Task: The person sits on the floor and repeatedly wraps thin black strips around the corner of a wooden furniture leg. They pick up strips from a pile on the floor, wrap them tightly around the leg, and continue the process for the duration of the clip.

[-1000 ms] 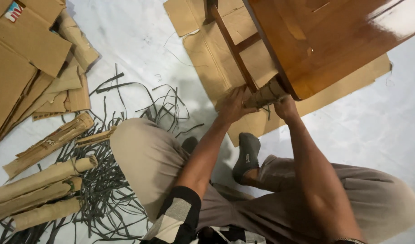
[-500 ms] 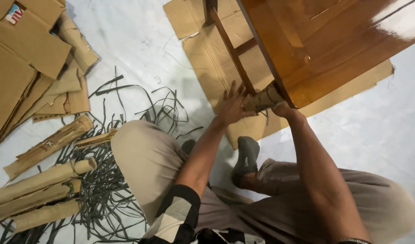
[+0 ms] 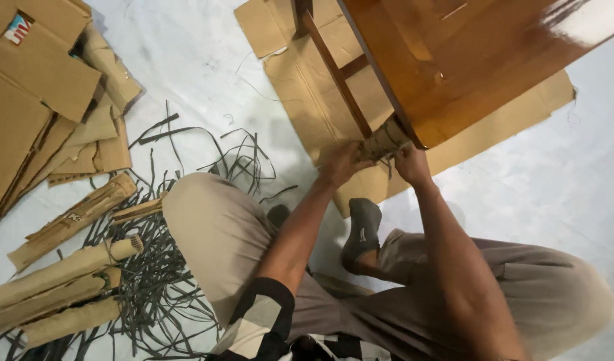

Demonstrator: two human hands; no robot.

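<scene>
A person sits on the white floor, seen from above, both hands raised to a cardboard-wrapped furniture leg at the near corner of a glossy brown wooden table lying tipped over on flattened cardboard sheets. The wrapped leg sits directly between the hands, its long axis slanting from upper right, where it joins the table, down-left toward the person. The left hand closes around its lower free end, fingers curled on the wrap; the right hand grips just beside the table corner. Both hands touch it, equally near. Cut black straps and cardboard tubes lie to the left.
</scene>
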